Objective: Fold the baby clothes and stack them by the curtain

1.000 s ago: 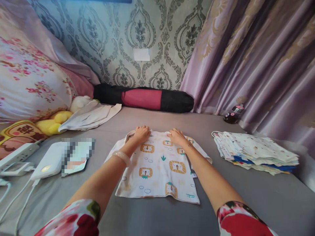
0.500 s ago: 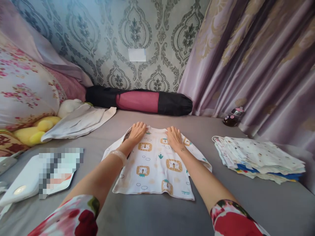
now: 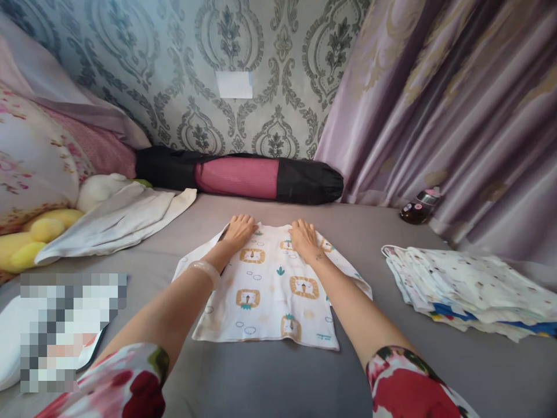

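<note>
A small white long-sleeved shirt (image 3: 270, 290) with orange lion faces and green leaves lies spread on the grey bed sheet (image 3: 243, 380), its neckline away from me and its hem towards me. At the left shoulder, my left hand (image 3: 239, 230) has its fingers curled down onto the cloth, with the fingertips partly hidden. My right hand (image 3: 303, 237) grips the right shoulder beside the collar in the same way. Both forearms stretch over the sides of the shirt and cover part of the sleeves.
A pile of folded cloths (image 3: 474, 284) is at the right, with a dark bottle (image 3: 420, 206) behind it. Along the wall rests a black and pink rolled bag (image 3: 237, 177). A pale cloth (image 3: 122, 217), a yellow plush toy (image 3: 41, 232) and blurred flat items (image 3: 65, 331) are at the left.
The camera view has shifted slightly, so the surroundings sit a little differently. My hands stay at the shirt's shoulders, and the shirt lies almost the same.
</note>
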`<state>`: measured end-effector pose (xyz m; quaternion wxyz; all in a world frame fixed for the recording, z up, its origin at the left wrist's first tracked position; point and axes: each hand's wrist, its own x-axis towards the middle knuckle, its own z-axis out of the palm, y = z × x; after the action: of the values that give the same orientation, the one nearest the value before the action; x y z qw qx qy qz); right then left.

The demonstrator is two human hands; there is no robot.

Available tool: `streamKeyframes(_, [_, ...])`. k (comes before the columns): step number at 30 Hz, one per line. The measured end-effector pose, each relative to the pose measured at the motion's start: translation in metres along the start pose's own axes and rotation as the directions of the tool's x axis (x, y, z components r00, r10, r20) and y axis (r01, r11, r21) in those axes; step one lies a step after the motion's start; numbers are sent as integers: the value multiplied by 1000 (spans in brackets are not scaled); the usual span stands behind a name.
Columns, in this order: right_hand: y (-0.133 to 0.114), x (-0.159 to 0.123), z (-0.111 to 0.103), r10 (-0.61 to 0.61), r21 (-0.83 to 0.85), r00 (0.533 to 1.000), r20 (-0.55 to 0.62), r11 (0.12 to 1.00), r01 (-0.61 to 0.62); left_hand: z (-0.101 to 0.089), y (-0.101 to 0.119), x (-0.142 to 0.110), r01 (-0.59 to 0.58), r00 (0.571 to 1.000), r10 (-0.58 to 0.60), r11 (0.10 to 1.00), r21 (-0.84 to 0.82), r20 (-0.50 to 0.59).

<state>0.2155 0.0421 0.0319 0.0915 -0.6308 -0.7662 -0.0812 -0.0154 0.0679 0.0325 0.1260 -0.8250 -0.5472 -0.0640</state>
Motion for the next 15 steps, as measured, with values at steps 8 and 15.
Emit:
streamKeyframes(8, [34,20,-22,131,526,929,345,793,-307,-23,49,3,-45,999,43,994,-103,-13])
streamKeyframes(15, [92,-18,-44,238,577,790,565,570,-585,-10,130,9,-343,937,321,785,-517,-135])
